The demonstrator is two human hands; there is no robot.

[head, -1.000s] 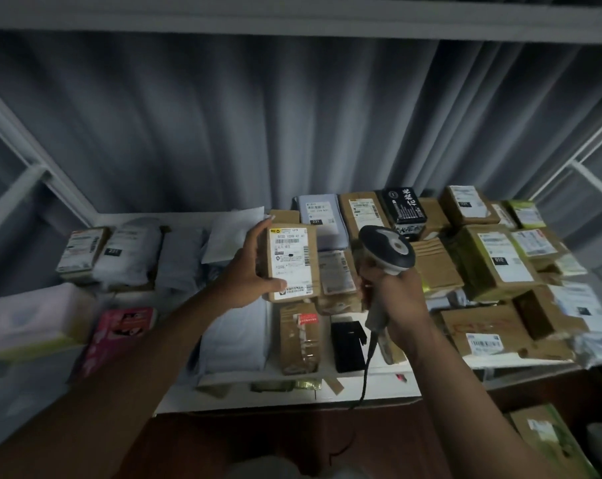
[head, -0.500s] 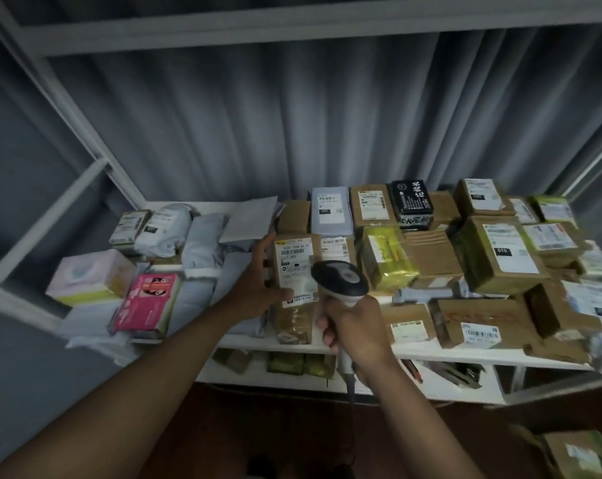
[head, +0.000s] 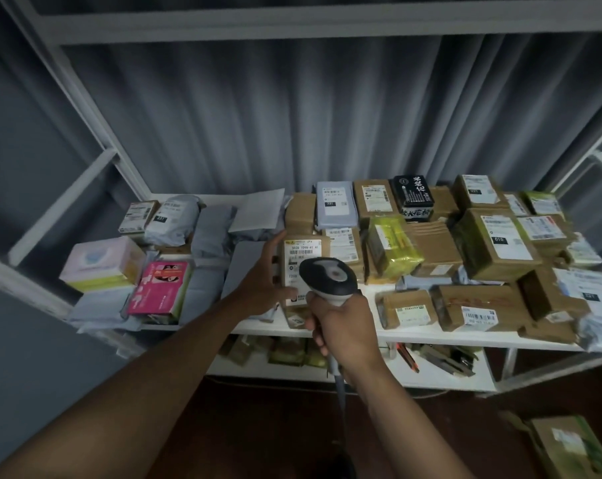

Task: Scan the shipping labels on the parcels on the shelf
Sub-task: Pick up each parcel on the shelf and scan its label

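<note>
Labelled brown parcel (head: 301, 252) upright among shelf (head: 413, 335) parcels.

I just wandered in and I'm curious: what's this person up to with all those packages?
A person is scanning parcels on a white shelf. Their left hand grips a small brown box by its edge, tilting its white label toward them. The right hand holds a handheld barcode scanner by the handle, with its head right in front of that label. Around them lie many other labelled cardboard boxes and grey mailer bags, plus a pink box to the left.
</note>
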